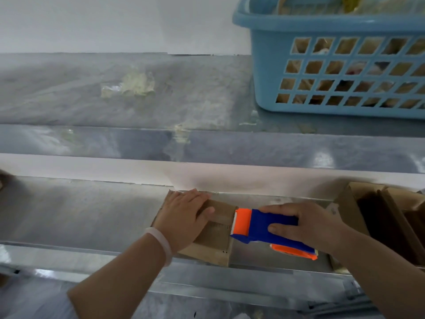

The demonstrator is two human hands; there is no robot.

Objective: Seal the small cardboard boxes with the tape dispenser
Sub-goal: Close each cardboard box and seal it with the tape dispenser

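- small cardboard box (217, 240) sits on the metal table (92, 215), close to the back edge, roughly middle of the view
- left hand (184, 215) lies flat on top of the box's left part, palm down. Fingers are straight and point right, so no real grip there, it just presses on the lid
- white bracelet (161, 245) on that wrist
- right hand (305, 226) has its grip wrapped around the tape dispenser (259, 226): fingers over the blue body, thumb on the near side
- the dispenser is blue with an orange front, and its toothed edge sits right at the right-hand edge of the box, touching it or as good as
- can't tell for sure whether a strip of tape is already across the lid, it's too blurry there
- off to the right on the same table are some open cardboard boxes (379, 215), flaps up, dark inside
- above and behind is a shelf (184, 88) with a few crumpled scraps of clear tape (128, 86) stuck on it
- blue plastic basket (333, 26) is on that shelf at the top right, with brownish stuff visible through its holes; can't make out what it is
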